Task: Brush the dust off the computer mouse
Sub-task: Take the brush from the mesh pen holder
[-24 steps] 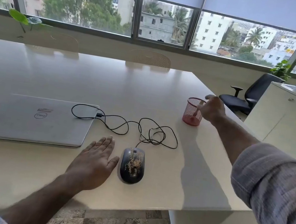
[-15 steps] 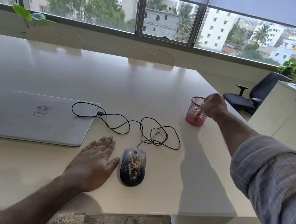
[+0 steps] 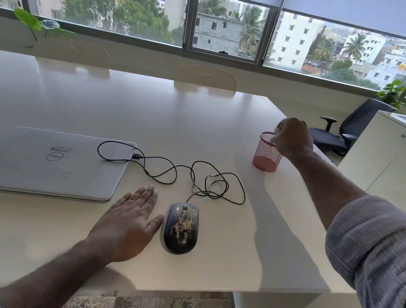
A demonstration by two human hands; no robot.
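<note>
Right hand (image 3: 293,138) has risen slightly at the red wire-mesh cup's (image 3: 267,151) rim, fingers curled; contents indiscernible. Left hand (image 3: 128,224) lies flat, fingers straight, beside the dust-speckled black corded mouse (image 3: 181,227). Silver closed laptop (image 3: 40,162) reads "DELL".

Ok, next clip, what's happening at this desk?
A person is getting ready to clean a dusty computer mouse. The dust still sits on its top. Their left hand lies flat on the table just beside the mouse. The right hand reaches over the pink mesh cup at the far right, fingers curled at its rim; what they hold is hidden. A closed laptop lies to the left.
</note>
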